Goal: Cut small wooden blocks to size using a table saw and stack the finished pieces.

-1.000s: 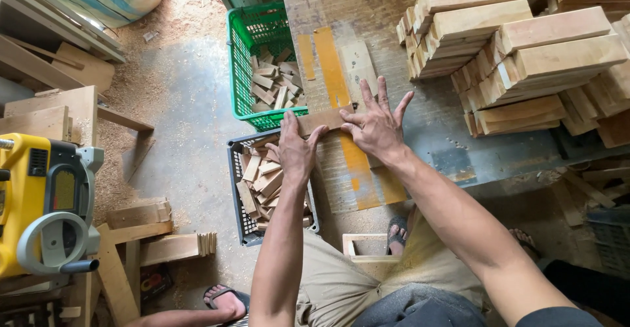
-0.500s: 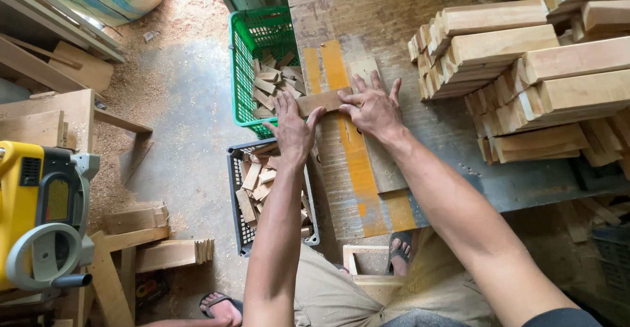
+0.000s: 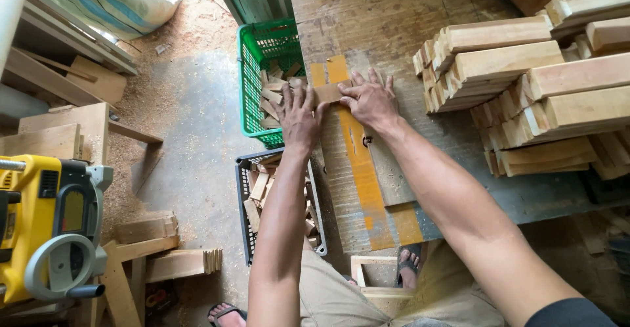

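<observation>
A short wooden block [image 3: 328, 92] lies across the yellow stripe [image 3: 357, 159] of a worn saw table [image 3: 394, 31]. My left hand [image 3: 298, 113] presses flat on the block's left end at the table's edge, fingers spread. My right hand [image 3: 371, 100] presses flat on its right end, fingers spread too. Both hands hold the block down against the table top.
A green basket [image 3: 252, 71] and a dark crate [image 3: 246, 202], both holding wood offcuts, stand on the floor left of the table. Stacked timber blocks [image 3: 525, 97] fill the table's right side. A yellow planer [image 3: 46, 228] and loose boards sit at far left.
Both hands have slid the block forward along the yellow stripe, away from me. My arms are stretched further out than a second ago.
</observation>
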